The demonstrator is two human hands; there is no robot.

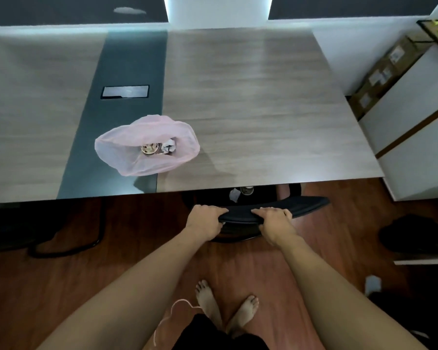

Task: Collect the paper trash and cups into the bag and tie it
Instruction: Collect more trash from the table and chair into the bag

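Head view looks down on a long table (250, 109) with a pale wood-grain top crossed by a dark grey-green strip (127, 102) running from near edge to far edge. A translucent pink plastic bag (147, 147) stands on that strip toward the near side, its mouth gaping wide. Inside it sit a paper cup with a light rim (149, 148) and, just to the right, a crumpled white paper wad (168, 146) (the two look close enough to touch, though the blur makes that hard to settle). Farther along the strip lies a flat silver rectangular cover plate (125, 91).

Near the table's near edge, a black office chair (276, 205) is tucked partly under the top. On its seat, just showing below the table edge, rest a second crumpled white paper scrap (234, 195) and another paper cup (247, 190) beside it to the right.

Both bare hands grip the chair's curved black backrest. Left hand (205, 221) is curled over the left part of the top edge, fingers wrapped down the far side. Right hand (273, 222) is clamped on the same edge just to the right, fingers folded over it likewise.

Below, two bare feet (225, 309) stand on dark reddish wood floor (111, 248). Brown cardboard boxes (382, 74) sit at the far right.
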